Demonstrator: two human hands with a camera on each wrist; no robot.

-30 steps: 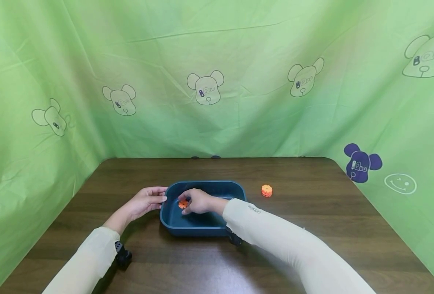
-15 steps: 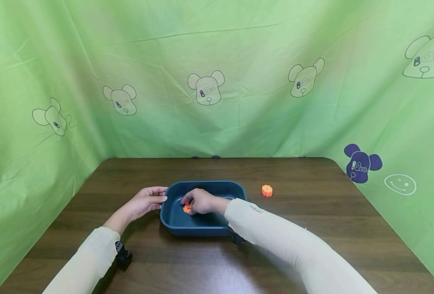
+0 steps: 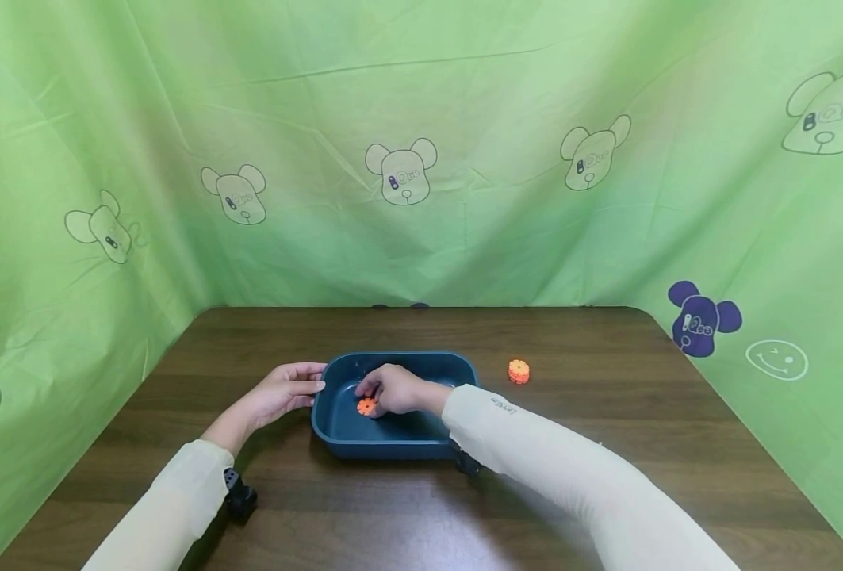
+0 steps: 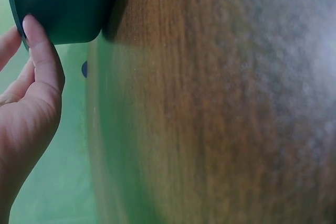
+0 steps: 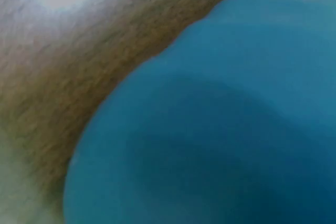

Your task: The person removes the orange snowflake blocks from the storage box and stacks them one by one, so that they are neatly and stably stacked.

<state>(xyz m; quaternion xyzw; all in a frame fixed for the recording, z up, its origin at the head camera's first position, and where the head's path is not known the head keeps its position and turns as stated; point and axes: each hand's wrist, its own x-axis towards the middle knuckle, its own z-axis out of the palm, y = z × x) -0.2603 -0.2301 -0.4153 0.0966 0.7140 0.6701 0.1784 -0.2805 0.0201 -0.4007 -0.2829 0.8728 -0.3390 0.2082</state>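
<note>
A dark blue rectangular tub (image 3: 385, 450) stands on the table in the head view. My left hand (image 3: 289, 390) is at its left end. In the left wrist view, the thumb (image 4: 35, 32) presses the outer wall while another finger lies at the rim, pinching it. Inside the tub, my right hand (image 3: 398, 390) has its thumb and fingers curled around a small orange notched disc (image 3: 366, 407), a hole visible in its middle. The right wrist view holds only the blurred blue tub wall (image 5: 220, 108); that hand is out of its sight.
A short stack of orange notched discs (image 3: 518, 371) sits on the table to the right of the tub. Around the back and sides of the brown wooden table (image 3: 571, 333) hangs a green cloth (image 3: 492, 254) with bear-head drawings.
The right hand and the orange disc have shifted slightly right and nearer the tub's front. More of the disc's flat face shows now. The left hand, tub and disc stack have stayed put.
</note>
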